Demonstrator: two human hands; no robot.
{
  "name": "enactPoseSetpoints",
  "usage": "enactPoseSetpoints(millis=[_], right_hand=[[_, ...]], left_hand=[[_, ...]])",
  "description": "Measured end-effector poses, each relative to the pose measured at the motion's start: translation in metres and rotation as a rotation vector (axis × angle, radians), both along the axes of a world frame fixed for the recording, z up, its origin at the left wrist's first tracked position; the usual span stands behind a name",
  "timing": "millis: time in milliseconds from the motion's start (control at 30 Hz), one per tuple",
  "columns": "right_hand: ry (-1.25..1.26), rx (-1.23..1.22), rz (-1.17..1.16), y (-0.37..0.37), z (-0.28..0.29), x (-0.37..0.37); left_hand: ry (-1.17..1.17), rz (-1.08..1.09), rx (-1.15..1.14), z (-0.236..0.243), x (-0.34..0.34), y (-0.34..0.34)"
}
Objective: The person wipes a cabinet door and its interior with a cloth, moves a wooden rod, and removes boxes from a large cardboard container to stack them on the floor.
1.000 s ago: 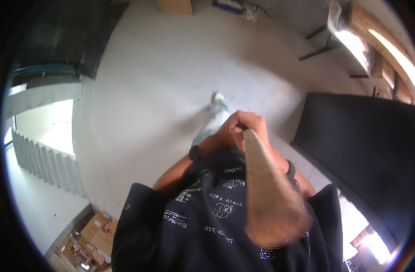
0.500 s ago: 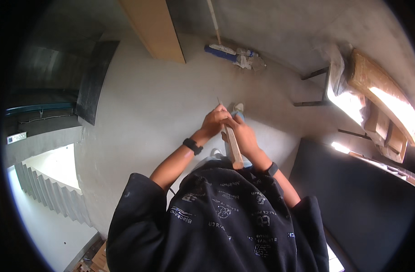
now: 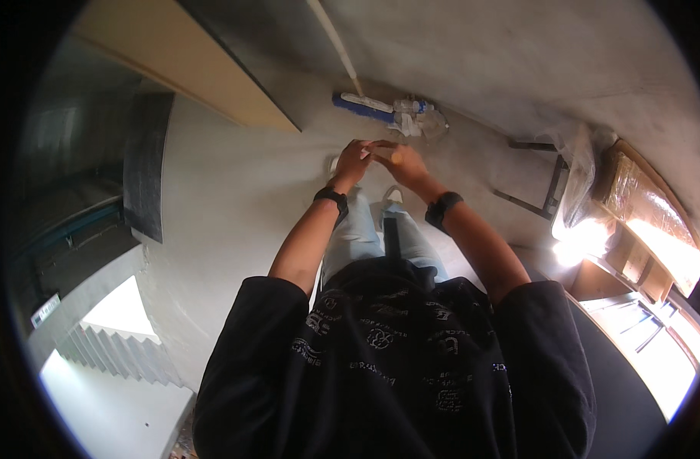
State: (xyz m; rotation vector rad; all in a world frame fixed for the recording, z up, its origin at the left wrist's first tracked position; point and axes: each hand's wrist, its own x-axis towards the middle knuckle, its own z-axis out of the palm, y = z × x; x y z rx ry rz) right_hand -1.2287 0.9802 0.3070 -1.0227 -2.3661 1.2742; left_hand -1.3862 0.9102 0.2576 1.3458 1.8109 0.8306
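Both of my arms reach out in front of me, and the hands meet above my shoes. My right hand (image 3: 405, 163) is closed around a wooden stick (image 3: 396, 157); only its pale, rounded end shows from here, pointing back toward me. Close beside it, my left hand (image 3: 351, 162) has its fingers bent in, their tips touching or nearly touching the right hand's. What the left fingers hold, if anything, is hidden. Each wrist carries a black band, a watch (image 3: 331, 205) on the left and a strap (image 3: 443, 210) on the right.
A blue mop head (image 3: 363, 109) on a pole lies by the wall beside crumpled plastic waste (image 3: 419, 118). A tan board (image 3: 189, 69) juts in at upper left. Plastic-wrapped furniture (image 3: 648, 206) and a dark tabletop (image 3: 617, 356) stand right; stairs (image 3: 124, 353) descend at left.
My hands have moved forward, away from my body. The wooden stick, earlier seen lengthwise with a thin point beyond the hands, now appears nearly end-on. My view has shifted too.
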Motion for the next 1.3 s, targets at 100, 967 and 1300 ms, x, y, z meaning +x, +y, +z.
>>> enactPoseSetpoints(millis=[100,967,1300], right_hand=[[-0.14,-0.157,-0.093,0.031,-0.007,-0.027],[-0.157,-0.355,-0.47,0.201,-0.024,-0.136],[-0.227,-0.357,-0.518,0.102,-0.02,-0.085]], left_hand=[[-0.028,-0.085,-0.056,-0.034,-0.028,0.03],[-0.113,-0.359,-0.219,-0.099,-0.113,0.245],[-0.306,-0.22,-0.478,-0.121,-0.153,0.249]])
